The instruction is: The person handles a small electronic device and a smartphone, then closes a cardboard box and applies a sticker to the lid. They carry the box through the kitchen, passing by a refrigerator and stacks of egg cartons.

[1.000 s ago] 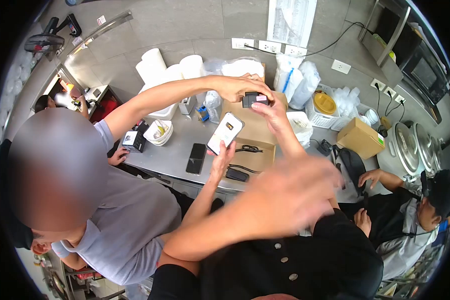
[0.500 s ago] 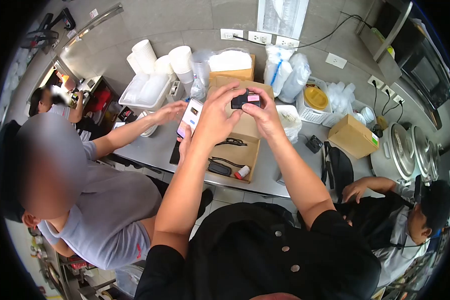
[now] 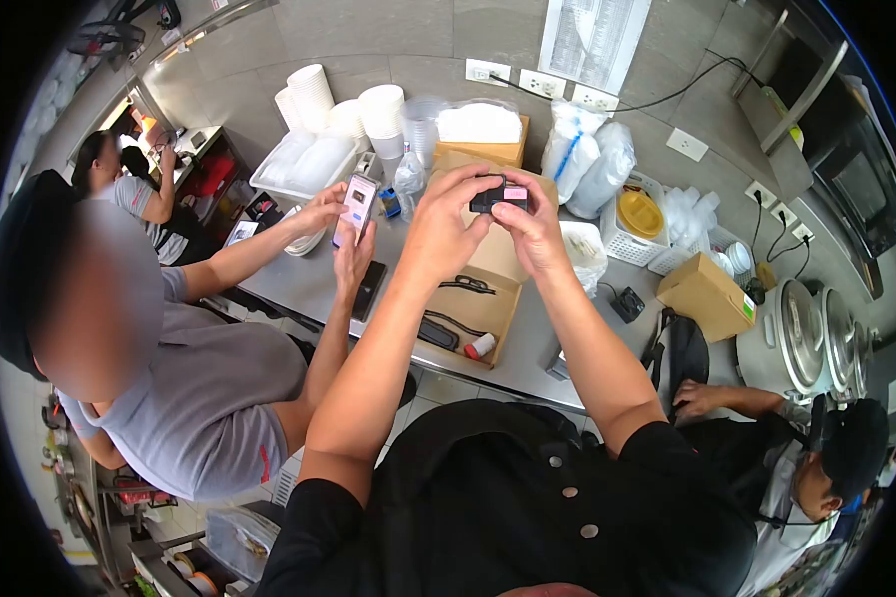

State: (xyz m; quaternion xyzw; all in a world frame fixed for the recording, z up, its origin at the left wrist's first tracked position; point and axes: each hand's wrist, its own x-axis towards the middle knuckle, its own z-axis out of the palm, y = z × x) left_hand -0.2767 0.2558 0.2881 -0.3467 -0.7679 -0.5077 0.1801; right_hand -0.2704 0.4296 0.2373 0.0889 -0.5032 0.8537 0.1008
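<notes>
Both my hands are raised over the metal counter, closed on a small black action camera (image 3: 485, 199) with a small pinkish screen. My left hand (image 3: 446, 221) grips its left side, and my right hand (image 3: 533, 231) pinches the right side with the thumb near the screen. Below them lies an opened cardboard box (image 3: 509, 316). Inside it are a black strap or cable (image 3: 466, 285), a dark elongated case (image 3: 435, 335) and a small white and red cylinder (image 3: 480, 346); my left forearm covers part of the box.
At left, a co-worker holds a phone (image 3: 357, 207) beside my left arm. Another person at right touches a black bag (image 3: 683, 350). Stacked cups (image 3: 381, 111), a white basket (image 3: 632, 242), a brown carton (image 3: 707, 297) and lidded pots (image 3: 798, 320) line the counter (image 3: 577, 289).
The co-worker at left has brought the second hand onto the phone and moved it left. The person at right has reached the black bag. My grip looks the same; the view has shifted slightly.
</notes>
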